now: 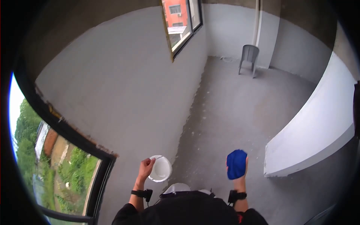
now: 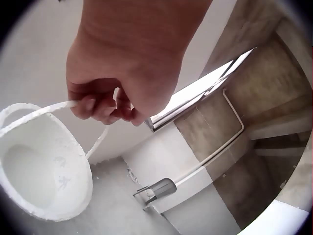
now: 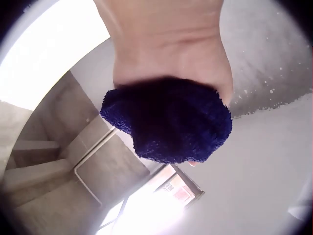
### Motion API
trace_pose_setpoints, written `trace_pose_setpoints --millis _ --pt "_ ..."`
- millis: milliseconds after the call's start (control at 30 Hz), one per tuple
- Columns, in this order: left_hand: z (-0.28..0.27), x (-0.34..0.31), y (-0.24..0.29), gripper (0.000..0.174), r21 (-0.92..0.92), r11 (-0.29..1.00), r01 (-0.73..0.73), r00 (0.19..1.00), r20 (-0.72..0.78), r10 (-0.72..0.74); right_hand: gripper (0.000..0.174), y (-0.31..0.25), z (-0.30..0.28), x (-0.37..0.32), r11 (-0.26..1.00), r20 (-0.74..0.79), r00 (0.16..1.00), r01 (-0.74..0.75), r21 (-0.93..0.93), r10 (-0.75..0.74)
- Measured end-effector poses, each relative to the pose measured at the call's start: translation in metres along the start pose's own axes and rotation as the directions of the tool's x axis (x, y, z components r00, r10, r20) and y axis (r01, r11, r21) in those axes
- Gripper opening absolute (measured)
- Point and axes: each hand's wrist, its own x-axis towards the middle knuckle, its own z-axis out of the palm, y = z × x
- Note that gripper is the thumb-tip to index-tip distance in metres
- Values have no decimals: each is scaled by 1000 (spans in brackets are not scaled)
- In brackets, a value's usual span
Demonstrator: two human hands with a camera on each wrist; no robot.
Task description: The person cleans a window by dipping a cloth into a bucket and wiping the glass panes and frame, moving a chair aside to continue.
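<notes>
My left hand (image 1: 145, 169) grips the thin handle of a white plastic bucket (image 1: 165, 173), which hangs beside the wall at lower centre of the head view. In the left wrist view, curled fingers (image 2: 100, 108) wrap the pale handle, and the bucket's inside (image 2: 34, 166) shows whitish smears. A bundled, fuzzy dark-blue cloth (image 1: 236, 164) is held in my right hand (image 1: 240, 183), out to the right over the floor. Seen from the right wrist, this cloth (image 3: 171, 122) covers the palm and most of the fingers; one fingertip (image 3: 192, 163) peeks past its edge.
A grey plastic chair (image 1: 249, 56) stands at the far end of the room. Along the left runs a wall (image 1: 131, 82) painted white below, with a window (image 1: 176, 22) in it. A low-hanging white curved wall (image 1: 311, 131) borders the right side. Pale specks dot the concrete floor (image 1: 240, 108).
</notes>
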Motion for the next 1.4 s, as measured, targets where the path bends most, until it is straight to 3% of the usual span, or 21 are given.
trace_pose_setpoints --millis 167,267,333,400,433,467,567,667,733,867,900,933,967,1000,1033,1067,1100,1233,1333,1400 --pt "49 88 28 45 71 996 -48 997 71 43 64 -7 -10 40 993 -155 981 116 -1 -115" --pt "79 136 57 44 131 989 -69 995 81 58 58 -24 -6 87 994 -198 975 91 -64 -102" --pt "103 183 49 41 32 997 -64 985 163 58 54 -41 2 132 999 -155 987 48 -8 -49" --pt "135 241 52 42 106 991 -87 985 158 70 52 -69 13 201 978 -219 965 104 -182 -143" --pt "146 263 40 43 135 981 -136 980 163 114 53 -82 34 218 986 -209 975 39 -162 -73" --pt "149 277 60 44 112 990 -85 979 196 62 52 -95 48 236 975 -230 972 -7 -221 -46" --pt "166 325 84 44 130 987 -90 980 190 65 52 -132 97 278 924 -343 934 -38 -380 -102" --pt "176 374 100 43 68 995 -68 991 122 59 52 -163 81 335 945 -322 944 -38 -326 -73" --pt "190 408 111 41 69 993 -96 994 56 92 52 -180 73 379 944 -259 947 103 -313 -189" --pt "211 464 125 40 75 992 -106 994 30 104 56 -203 55 452 916 -226 942 151 -373 -248" --pt "216 479 130 40 89 992 -85 996 -12 87 55 -215 34 481 881 66 981 195 -432 -185" --pt "222 494 134 39 103 993 -61 996 -61 68 57 -218 43 494 931 -264 939 124 -344 -222" --pt "229 512 138 39 96 994 -56 995 -79 64 58 -233 17 527 878 12 977 198 -435 -214" --pt "236 529 142 39 123 992 -40 992 -115 54 59 -249 -18 563 821 284 946 287 -493 -160" --pt "245 538 147 40 152 988 -13 988 -148 35 59 -265 -12 578 824 286 949 268 -499 -136" --pt "254 547 156 40 150 989 9 986 -166 16 60 -277 5 586 852 2 989 129 -507 -148" --pt "257 561 172 40 166 985 37 982 -190 -5 61 -287 31 601 883 -281 949 -6 -468 -142" --pt "266 598 224 42 233 966 113 950 -311 -36 59 -354 83 695 868 -288 949 -36 -495 -125" --pt "276 616 252 42 187 971 147 926 -371 -69 57 -393 152 768 768 -265 962 -114 -630 -74" --pt "282 627 266 41 160 975 155 924 -372 -86 58 -399 188 813 762 -217 960 -4 -647 -179"
